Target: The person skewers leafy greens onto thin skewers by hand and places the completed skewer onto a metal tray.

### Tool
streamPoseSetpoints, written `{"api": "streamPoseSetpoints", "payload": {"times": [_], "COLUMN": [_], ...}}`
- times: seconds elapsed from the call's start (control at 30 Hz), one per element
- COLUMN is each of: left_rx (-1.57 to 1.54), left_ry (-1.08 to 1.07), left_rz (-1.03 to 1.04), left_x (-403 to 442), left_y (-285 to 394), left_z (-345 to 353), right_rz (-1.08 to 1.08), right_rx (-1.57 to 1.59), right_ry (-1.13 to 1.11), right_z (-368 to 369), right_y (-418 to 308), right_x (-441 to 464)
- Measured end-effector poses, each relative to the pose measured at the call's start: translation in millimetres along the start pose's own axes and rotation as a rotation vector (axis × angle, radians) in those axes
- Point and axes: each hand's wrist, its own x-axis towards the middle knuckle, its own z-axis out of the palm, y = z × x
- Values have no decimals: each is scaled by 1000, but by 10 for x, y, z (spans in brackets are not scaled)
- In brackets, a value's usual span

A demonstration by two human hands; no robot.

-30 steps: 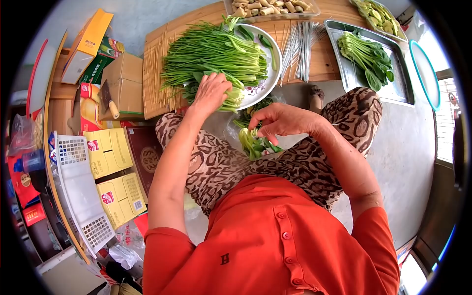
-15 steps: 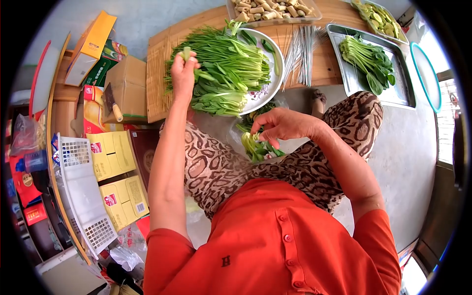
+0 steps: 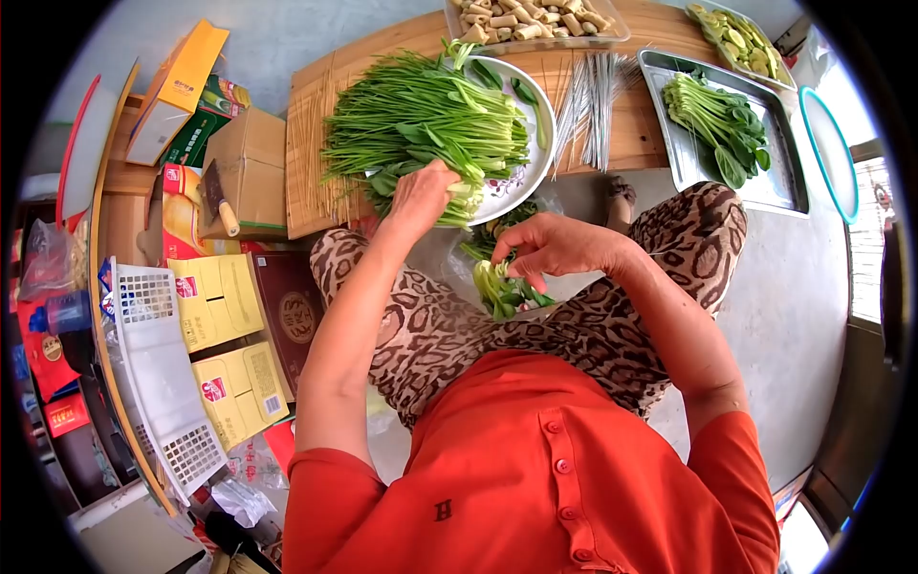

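A white plate (image 3: 538, 91) on the wooden table holds a large pile of green chives (image 3: 411, 100), with leafy greens (image 3: 387, 180) at its near edge. My left hand (image 3: 421, 199) reaches over these greens with its fingers bent together at their pale stems; what it grips is hidden. Lower and to the right, my right hand (image 3: 555, 247) is closed on a bunch of greens (image 3: 495, 290) whose pale stems point up between the fingers. The bunch hangs over my lap, beside a clear plastic bag (image 3: 459, 251).
Thin skewers (image 3: 598, 105) lie on the wooden table (image 3: 626, 143). A metal tray (image 3: 684, 167) with leafy greens is at the right. Behind stands a box (image 3: 535, 40) of rolled pieces. At the left are a knife (image 3: 222, 206), cartons (image 3: 220, 301) and a white basket (image 3: 163, 373).
My left hand lifted a pale stem toward the plate's left side, then came back to the greens at its near edge. My right hand has hardly moved.
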Motion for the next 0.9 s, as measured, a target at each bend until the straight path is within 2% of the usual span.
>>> {"api": "streamPoseSetpoints", "payload": {"times": [0.23, 0.43, 0.57, 0.63, 0.7, 0.77, 0.83, 0.9], "left_rx": [38, -140, -538, -894, -1004, -1173, -1324, -1291], "left_ry": [-73, 74, 172, 354, 468, 597, 674, 676], "left_rz": [-51, -86, -289, -292, -404, -385, -266, -288], "left_x": [-5, -13, 14, 34, -22, -43, -67, -77], "left_y": [106, -42, -190, -332, -457, -540, -558, -574], "left_z": [-105, -70, -305, -376, -534, -702, -840, -828], "right_rz": [1, 2, 17, 3, 0, -2, -26, -17], "right_rx": [21, 5, 26, 40, 50, 59, 84, 111], "right_ry": [-4, 11, 14, 17, 30, 41, 112, 128], "right_z": [-4, -10, -9, -11, -12, -14, -7, -31], "right_y": [14, 1, 11, 20, 11, 1, -9, 12], "right_x": [4, -18, -15, -5, -7, -10, -8, 4]}}
